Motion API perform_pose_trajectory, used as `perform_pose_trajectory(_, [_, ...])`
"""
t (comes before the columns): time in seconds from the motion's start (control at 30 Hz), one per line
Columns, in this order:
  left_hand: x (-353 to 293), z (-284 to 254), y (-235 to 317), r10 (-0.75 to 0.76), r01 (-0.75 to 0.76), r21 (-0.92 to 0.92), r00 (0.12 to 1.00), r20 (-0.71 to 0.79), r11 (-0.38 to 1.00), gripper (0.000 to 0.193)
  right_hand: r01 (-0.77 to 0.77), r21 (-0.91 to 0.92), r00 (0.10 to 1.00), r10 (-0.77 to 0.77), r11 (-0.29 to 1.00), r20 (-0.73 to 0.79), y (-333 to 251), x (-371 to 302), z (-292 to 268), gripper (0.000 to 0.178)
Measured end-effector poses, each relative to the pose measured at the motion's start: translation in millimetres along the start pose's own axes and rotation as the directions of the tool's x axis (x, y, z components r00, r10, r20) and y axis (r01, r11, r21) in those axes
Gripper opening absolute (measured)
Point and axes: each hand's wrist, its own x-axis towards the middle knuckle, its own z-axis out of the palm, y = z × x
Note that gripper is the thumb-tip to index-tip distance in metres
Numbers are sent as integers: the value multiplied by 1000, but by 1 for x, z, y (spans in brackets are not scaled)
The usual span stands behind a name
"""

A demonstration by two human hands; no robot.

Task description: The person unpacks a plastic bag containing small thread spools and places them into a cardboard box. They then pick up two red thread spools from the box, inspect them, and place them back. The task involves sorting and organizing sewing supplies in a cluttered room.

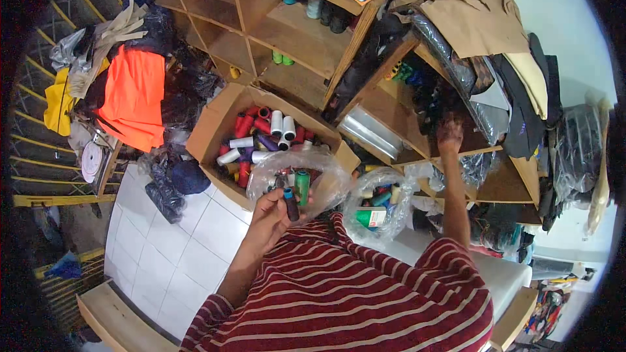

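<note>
My left hand (267,221) is closed around a dark thread spool (291,205) with a blue top, held upright in front of my chest. Right beside it stands a green thread spool (301,187) against a clear plastic bag (332,173); I cannot tell whether my fingers touch it. My right hand (450,132) reaches into a wooden shelf compartment, close to dark thread spools (425,101) in shadow. Its fingers are too dark to make out. Below the bag and to its left, a cardboard box (210,120) holds red, white and purple thread spools (275,122).
Another clear bag (352,225) with mixed spools sits right of the box. Behind stands a wooden cubby shelf (244,0) with a few spools. Brown cloth (463,13) drapes over the right shelf. Orange fabric (135,94) hangs at left, above white floor tiles (176,241).
</note>
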Motion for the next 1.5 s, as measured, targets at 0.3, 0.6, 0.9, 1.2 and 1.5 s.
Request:
perform_pose_trajectory(0.3, [19,22,3,-67,68,-24,996,62,997,40,-388,908,871,-384,-156,306,-254,-110,-174,27])
perform_pose_trajectory(0.6, [8,10,-3,-41,41,-28,999,0,999,32,-607,737,709,-621,-298,333,-297,-117,-212,31])
perform_pose_trajectory(0.9, [9,16,0,-8,20,186,998,-63,982,33,-377,894,918,-229,-242,325,-287,-117,-169,30])
perform_pose_trajectory(1.2, [4,10,0,24,29,301,985,-173,953,34,-40,742,948,210,-669,241,-125,52,79,28])
perform_pose_trajectory(1.5, [3,9,-13,77,-19,246,971,-227,969,32,-121,-61,988,-126,-991,90,-87,119,158,27])
